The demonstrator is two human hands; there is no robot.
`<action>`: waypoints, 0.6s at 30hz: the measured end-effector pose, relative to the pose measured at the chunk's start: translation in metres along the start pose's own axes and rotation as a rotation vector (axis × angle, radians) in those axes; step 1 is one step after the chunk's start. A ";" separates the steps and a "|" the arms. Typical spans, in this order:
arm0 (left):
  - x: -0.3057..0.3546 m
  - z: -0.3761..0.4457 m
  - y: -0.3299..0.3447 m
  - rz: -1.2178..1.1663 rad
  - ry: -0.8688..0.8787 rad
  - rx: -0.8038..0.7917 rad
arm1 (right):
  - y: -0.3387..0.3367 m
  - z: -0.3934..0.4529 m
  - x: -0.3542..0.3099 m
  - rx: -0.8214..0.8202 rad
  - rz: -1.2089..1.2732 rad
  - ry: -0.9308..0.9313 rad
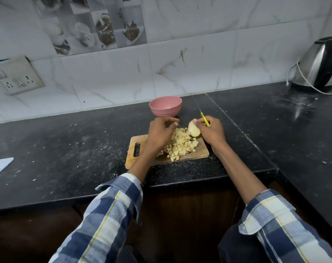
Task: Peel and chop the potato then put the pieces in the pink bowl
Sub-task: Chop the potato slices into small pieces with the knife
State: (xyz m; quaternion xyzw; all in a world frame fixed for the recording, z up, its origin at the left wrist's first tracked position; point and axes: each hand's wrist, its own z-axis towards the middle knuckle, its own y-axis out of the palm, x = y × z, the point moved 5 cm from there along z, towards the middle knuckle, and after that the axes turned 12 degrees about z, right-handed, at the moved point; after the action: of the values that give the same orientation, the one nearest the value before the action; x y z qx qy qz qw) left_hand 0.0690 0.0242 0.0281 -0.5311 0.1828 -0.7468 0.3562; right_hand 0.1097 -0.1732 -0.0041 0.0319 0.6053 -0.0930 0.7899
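A: Where is the potato?

B: Most of it lies diced in a heap of potato cubes (pixel 179 144) on the wooden cutting board (pixel 200 152), which sits on the black counter (pixel 76 149). One peeled potato piece (pixel 194 128) remains whole, raised just above the far right corner of the board.

A: Who holds it?

B: The right hand (pixel 211 130) does. Its fingertips pinch the top of that piece, and the same hand grips a knife (pixel 204 115) with a yellow handle. The thin blade points away from the person, toward the wall.

A: And the left hand?

B: The left hand (pixel 161 132) hovers over the left part of the heap, its fingers bent and spread downward. I cannot tell whether they touch any cubes or hold any; the palm hides that.

A: Where is the bowl?

B: The pink bowl (pixel 165 106) stands upright on the counter just behind the board, near the tiled wall (pixel 180 63). I see no cubes in the part of its inside that shows.

A: Anything else around?

B: A steel kettle (pixel 319 63) with a white cord stands at the far right of the counter. A socket plate (pixel 15 74) is fixed to the wall on the left. Both arms wear checked blue-and-white sleeves (pixel 112 215).
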 end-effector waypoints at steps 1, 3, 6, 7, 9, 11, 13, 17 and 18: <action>0.008 0.000 0.004 0.021 0.040 -0.030 | 0.000 0.000 -0.001 0.003 0.018 -0.003; 0.021 0.002 0.013 0.073 0.114 -0.067 | 0.000 -0.001 -0.003 0.009 0.045 -0.010; 0.033 0.005 0.024 0.096 0.159 -0.076 | -0.003 -0.001 -0.004 0.018 0.095 -0.026; 0.034 0.007 0.026 0.094 0.154 -0.072 | -0.003 -0.001 -0.005 0.017 0.112 -0.027; 0.035 0.009 0.029 0.106 0.138 -0.060 | -0.001 0.000 -0.005 0.014 0.133 -0.031; 0.036 0.012 0.032 0.117 0.116 -0.048 | -0.001 0.001 -0.004 0.005 0.144 -0.035; 0.034 0.014 0.034 0.107 0.090 -0.030 | -0.001 0.002 -0.004 -0.007 0.148 -0.037; 0.031 0.017 0.037 0.064 0.059 -0.014 | -0.001 0.002 -0.002 -0.015 0.148 -0.032; 0.031 0.017 0.037 0.050 0.049 -0.015 | -0.001 0.002 -0.002 -0.018 0.151 -0.027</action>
State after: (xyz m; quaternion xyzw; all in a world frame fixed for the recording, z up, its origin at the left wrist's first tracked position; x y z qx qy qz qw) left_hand 0.0917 -0.0218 0.0306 -0.5108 0.2102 -0.7490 0.3661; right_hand 0.1108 -0.1742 -0.0012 0.0693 0.5913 -0.0282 0.8029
